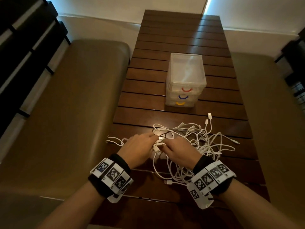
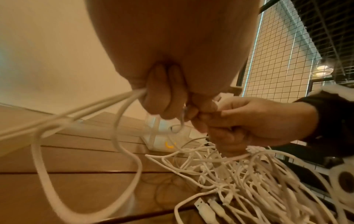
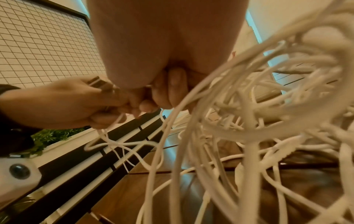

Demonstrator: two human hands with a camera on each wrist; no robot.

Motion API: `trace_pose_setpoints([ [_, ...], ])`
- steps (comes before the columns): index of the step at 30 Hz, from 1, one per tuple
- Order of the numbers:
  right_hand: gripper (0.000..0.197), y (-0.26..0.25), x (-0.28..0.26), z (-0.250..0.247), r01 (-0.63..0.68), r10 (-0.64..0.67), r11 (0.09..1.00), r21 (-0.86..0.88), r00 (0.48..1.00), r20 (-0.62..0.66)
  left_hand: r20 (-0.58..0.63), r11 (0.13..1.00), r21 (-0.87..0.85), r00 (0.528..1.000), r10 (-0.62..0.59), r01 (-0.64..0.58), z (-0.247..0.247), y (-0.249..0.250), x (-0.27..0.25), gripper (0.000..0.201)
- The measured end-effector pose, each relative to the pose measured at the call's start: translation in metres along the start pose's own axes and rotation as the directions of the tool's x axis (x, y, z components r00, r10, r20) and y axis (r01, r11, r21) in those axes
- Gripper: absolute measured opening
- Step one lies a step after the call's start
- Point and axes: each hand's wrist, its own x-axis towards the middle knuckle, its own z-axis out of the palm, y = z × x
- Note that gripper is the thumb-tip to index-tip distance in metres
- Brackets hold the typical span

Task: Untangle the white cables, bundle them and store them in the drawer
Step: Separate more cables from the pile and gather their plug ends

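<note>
left hand (image 1: 137, 148) and right hand (image 1: 179, 150) both pinching strands of tangled white cables (image 1: 194, 142), pile near front edge of dark slatted wooden table (image 1: 165, 47), clear plastic three-drawer unit (image 1: 185, 80) mid-table, drawers closed, bare slats between

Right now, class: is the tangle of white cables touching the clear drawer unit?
Apart. The head view shows bare slats of the wooden table between the white cables and the drawer unit.

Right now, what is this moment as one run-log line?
stage: untangling | left hand: pinching white cables | right hand: pinching same tangle | drawer unit: all drawers closed | bundles: none yet
</note>
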Motion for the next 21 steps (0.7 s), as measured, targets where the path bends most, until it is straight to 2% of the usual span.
trace_pose_setpoints([
  [2, 0.054, 0.0, 0.001, 0.0, -0.015, 0.021, 0.991, 0.134, 0.999, -0.042, -0.09, 0.999, -0.025, 0.996, 0.017, -0.019, -0.004, 0.0, -0.002, 0.008],
  [4, 0.065, 0.002, 0.003, 0.0, -0.054, 0.07, 0.971, 0.235, 0.995, -0.063, -0.193, 0.998, -0.044, 0.981, 0.034, -0.043, -0.015, 0.001, -0.003, 0.016],
  [7, 0.044, 0.005, 0.004, -0.003, -0.052, 0.07, 0.964, 0.26, 0.996, -0.06, -0.341, 0.987, -0.161, 0.939, -0.043, -0.013, -0.033, -0.009, -0.004, 0.025],
  [9, 0.044, 0.01, 0.001, -0.007, -0.057, 0.074, 0.968, 0.243, 0.995, -0.065, -0.442, 0.963, -0.267, 0.882, -0.165, 0.046, -0.043, -0.024, -0.006, 0.017],
  [11, 0.044, 0.016, -0.003, -0.01, -0.076, 0.097, 0.962, 0.261, 0.993, -0.068, -0.524, 0.881, -0.461, 0.768, -0.367, 0.107, -0.057, -0.04, -0.008, 0.019],
  [12, 0.046, 0.019, -0.004, -0.01, -0.087, 0.11, 0.957, 0.276, 0.991, -0.071, -0.527, 0.837, -0.53, 0.719, -0.453, 0.139, -0.061, -0.047, -0.009, 0.023],
  [13, 0.047, 0.021, -0.005, -0.01, -0.093, 0.119, 0.955, 0.283, 0.99, -0.075, -0.504, 0.822, -0.536, 0.708, -0.495, 0.193, -0.065, -0.051, -0.008, 0.026],
  [15, 0.043, 0.02, -0.006, -0.008, -0.072, 0.093, 0.963, 0.259, 0.993, -0.071, -0.43, 0.863, -0.364, 0.759, -0.489, 0.35, -0.064, -0.057, -0.007, 0.023],
  [17, 0.037, 0.018, -0.008, -0.003, -0.041, 0.049, 0.983, 0.181, 0.998, -0.041, -0.419, 0.891, -0.218, 0.786, -0.454, 0.398, -0.058, -0.055, -0.008, 0.022],
  [18, 0.034, 0.017, -0.008, 0.0, -0.038, 0.041, 0.989, 0.145, 0.999, -0.015, -0.462, 0.912, -0.205, 0.786, -0.411, 0.356, -0.056, -0.051, -0.01, 0.027],
  [20, 0.031, 0.015, -0.005, 0.006, -0.043, 0.04, 0.994, 0.096, 0.999, 0.033, -0.537, 0.956, -0.237, 0.797, -0.277, 0.173, -0.051, -0.037, -0.013, 0.044],
  [21, 0.031, 0.013, -0.003, 0.007, -0.044, 0.041, 0.996, 0.082, 0.998, 0.038, -0.508, 0.959, -0.277, 0.836, -0.206, 0.067, -0.046, -0.026, -0.013, 0.051],
])
